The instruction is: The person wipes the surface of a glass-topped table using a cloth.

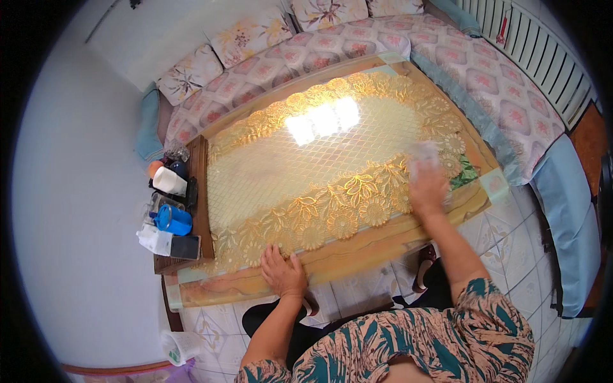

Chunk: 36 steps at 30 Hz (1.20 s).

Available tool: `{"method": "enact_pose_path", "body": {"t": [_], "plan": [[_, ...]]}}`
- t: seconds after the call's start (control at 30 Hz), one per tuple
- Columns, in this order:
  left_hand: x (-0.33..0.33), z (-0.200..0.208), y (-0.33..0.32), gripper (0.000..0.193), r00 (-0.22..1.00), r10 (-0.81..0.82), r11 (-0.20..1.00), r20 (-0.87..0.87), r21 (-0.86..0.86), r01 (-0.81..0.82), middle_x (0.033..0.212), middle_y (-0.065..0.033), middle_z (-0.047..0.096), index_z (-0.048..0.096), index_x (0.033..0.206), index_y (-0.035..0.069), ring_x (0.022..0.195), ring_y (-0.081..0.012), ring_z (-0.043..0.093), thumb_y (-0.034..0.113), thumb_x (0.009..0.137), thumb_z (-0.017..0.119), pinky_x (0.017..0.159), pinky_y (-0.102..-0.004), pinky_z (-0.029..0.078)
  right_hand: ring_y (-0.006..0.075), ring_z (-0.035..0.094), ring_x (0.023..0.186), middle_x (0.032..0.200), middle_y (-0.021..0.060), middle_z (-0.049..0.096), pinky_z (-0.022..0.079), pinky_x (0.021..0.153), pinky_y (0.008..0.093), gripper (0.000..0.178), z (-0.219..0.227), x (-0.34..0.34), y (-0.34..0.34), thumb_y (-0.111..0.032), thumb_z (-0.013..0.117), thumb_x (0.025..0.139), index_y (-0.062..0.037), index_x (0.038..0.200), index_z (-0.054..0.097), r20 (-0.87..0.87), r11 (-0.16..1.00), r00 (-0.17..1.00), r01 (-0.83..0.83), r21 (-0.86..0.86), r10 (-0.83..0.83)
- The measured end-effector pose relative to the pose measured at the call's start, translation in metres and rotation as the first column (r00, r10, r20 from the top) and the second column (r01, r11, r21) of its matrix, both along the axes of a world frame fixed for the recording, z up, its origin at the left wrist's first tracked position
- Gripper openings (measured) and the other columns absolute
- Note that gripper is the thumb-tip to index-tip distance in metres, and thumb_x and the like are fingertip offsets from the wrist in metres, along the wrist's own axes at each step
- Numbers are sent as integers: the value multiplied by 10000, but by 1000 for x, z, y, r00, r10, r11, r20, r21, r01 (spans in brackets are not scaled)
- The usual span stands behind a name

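A low table is covered by a shiny tablecloth point(274, 172) with a gold flower and leaf border and a lattice middle. Flat on its near edge, left of centre, rests my left hand point(285, 276), fingers spread and nothing in it. My right hand point(429, 191) reaches over the right part of the cover, smeared by motion. Under its fingers is a pale whitish cloth point(424, 152), pressed to the tablecloth; its exact shape is blurred.
A wooden tray point(201, 191) at the table's left end carries a blue mug point(174, 219), a white cup point(169, 181) and several other items. Patterned sofas point(319, 60) line the far and right sides. A white bin point(180, 346) stands on the tiled floor at lower left.
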State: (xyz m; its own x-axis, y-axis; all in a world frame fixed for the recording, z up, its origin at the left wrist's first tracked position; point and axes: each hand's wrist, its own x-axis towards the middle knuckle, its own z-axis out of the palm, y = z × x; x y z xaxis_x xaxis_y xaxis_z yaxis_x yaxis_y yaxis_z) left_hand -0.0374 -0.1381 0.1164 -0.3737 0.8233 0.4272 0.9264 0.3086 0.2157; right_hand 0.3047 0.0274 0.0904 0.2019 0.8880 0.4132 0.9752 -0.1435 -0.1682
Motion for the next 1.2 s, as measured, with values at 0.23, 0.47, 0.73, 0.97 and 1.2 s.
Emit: {"method": "enact_pose_path", "body": {"t": [0.23, 0.47, 0.73, 0.97, 1.2], "plan": [[3, -6, 9, 529, 1000, 11, 998, -15, 67, -10, 1362, -86, 426, 466, 1270, 72, 1290, -292, 330, 318, 813, 567, 1059, -444, 256, 371, 244, 1329, 1437, 149, 315, 251, 992, 560, 703, 27, -165, -99, -392, 594, 769, -122, 1377, 368, -195, 756, 742, -655, -4, 642], [-8, -26, 9, 530, 999, 8, 991, -50, 133, -1, 1352, -70, 441, 481, 1259, 81, 1272, -289, 356, 336, 804, 574, 1047, -437, 276, 331, 496, 1129, 1119, 140, 577, 389, 903, 470, 387, 61, -107, -84, -338, 628, 760, -89, 1050, 575, -289, 723, 697, -691, -26, 656], [-15, -32, 10, 550, 998, -45, 985, 45, 171, 37, 1357, -92, 434, 449, 1287, 75, 1278, -296, 349, 343, 822, 571, 1051, -445, 267, 302, 616, 948, 979, 127, 650, 501, 770, 419, 464, 73, -8, -106, -380, 761, 649, -73, 979, 651, 50, 684, 842, -400, -610, 537], [27, -18, 17, 612, 881, -362, 930, 303, 182, 320, 1399, -133, 384, 398, 1325, 28, 1292, -313, 333, 346, 830, 566, 1051, -460, 260, 290, 626, 935, 954, 118, 660, 505, 752, 417, 474, 68, -2, -94, -406, 780, 622, -95, 965, 681, 141, 596, 807, -293, -748, 573], [41, 11, 37, 655, 909, -364, 905, 203, -156, 397, 1466, -176, 261, 333, 1369, -5, 1343, -325, 258, 355, 854, 520, 1081, -461, 205, 304, 574, 1001, 1012, 142, 608, 459, 799, 421, 402, 71, -11, -85, -294, 695, 728, -44, 1014, 563, -133, 765, 863, -496, -411, 488]]}}
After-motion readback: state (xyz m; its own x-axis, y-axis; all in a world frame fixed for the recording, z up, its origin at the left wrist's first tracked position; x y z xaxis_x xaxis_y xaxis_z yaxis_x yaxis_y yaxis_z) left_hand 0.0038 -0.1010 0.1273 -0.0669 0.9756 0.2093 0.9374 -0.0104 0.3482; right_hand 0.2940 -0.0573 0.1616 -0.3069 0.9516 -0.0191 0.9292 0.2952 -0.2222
